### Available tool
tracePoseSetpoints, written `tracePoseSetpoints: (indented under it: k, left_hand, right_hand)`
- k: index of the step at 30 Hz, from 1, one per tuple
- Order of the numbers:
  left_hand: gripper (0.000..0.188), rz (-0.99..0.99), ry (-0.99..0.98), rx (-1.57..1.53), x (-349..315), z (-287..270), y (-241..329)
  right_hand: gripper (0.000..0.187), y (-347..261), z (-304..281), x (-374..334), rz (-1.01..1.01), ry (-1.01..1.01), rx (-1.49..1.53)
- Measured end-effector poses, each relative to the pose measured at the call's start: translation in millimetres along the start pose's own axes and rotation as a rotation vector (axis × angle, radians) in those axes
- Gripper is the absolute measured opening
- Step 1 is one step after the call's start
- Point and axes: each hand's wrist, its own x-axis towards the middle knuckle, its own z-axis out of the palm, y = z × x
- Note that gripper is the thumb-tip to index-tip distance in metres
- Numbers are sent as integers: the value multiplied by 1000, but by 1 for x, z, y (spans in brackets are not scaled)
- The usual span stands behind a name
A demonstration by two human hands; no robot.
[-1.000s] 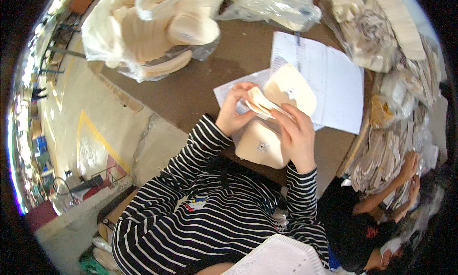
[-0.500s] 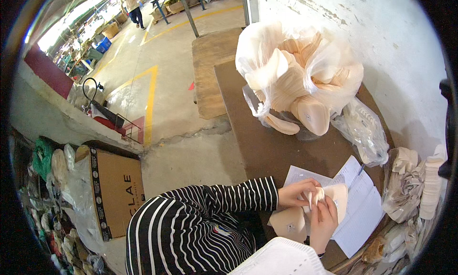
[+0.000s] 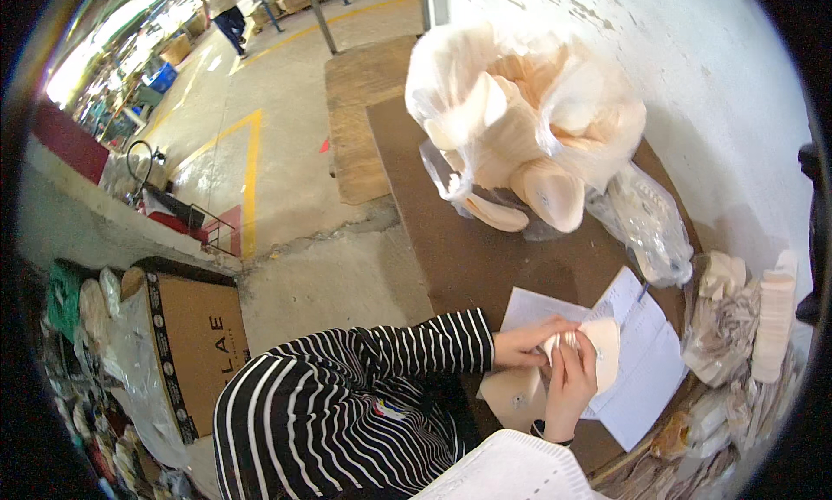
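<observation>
Over the near right part of the brown table, both of my hands meet at a small pale folded piece (image 3: 562, 344). My left hand (image 3: 525, 345) comes from the left in a striped sleeve, its fingers closed at the piece. From below, my right hand (image 3: 572, 382) closes its fingers on the same piece; a dark band circles that wrist. Just right of my fingers shows a beige insole (image 3: 602, 351) with a small printed mark. Another beige insole (image 3: 518, 399) lies below my left hand. My fingers partly hide the piece, so its kind is unclear.
Written paper sheets (image 3: 652, 374) lie under and beside my hands, with a pen (image 3: 644, 292). Farther back on the table (image 3: 442, 257) stands a big clear bag of beige insoles (image 3: 511, 145). More bagged stacks (image 3: 724, 327) sit at right. A cardboard box (image 3: 199, 344) stands left; a person (image 3: 225, 19) walks far off.
My fingers have drawn closer together over the pale piece, and my right hand covers more of it. The whole view has shifted slightly; the distant person has stepped along.
</observation>
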Motion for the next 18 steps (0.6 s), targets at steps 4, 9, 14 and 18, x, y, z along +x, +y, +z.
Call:
tracePoseSetpoints:
  k: [4, 9, 14, 18]
  left_hand:
    - [83, -243, 49, -114, -4, 4, -6]
    - [51, -35, 128, 86, 5, -7, 8]
    - [49, -97, 99, 39, 5, -7, 7]
    - [49, -130, 134, -59, 3, -4, 9]
  right_hand:
    - [44, -2, -13, -5, -17, -38, -91]
    - [41, 13, -25, -17, 15, -35, -104]
    - [32, 7, -29, -24, 2, -6, -42]
    - [27, 7, -28, -21, -22, 59, -46]
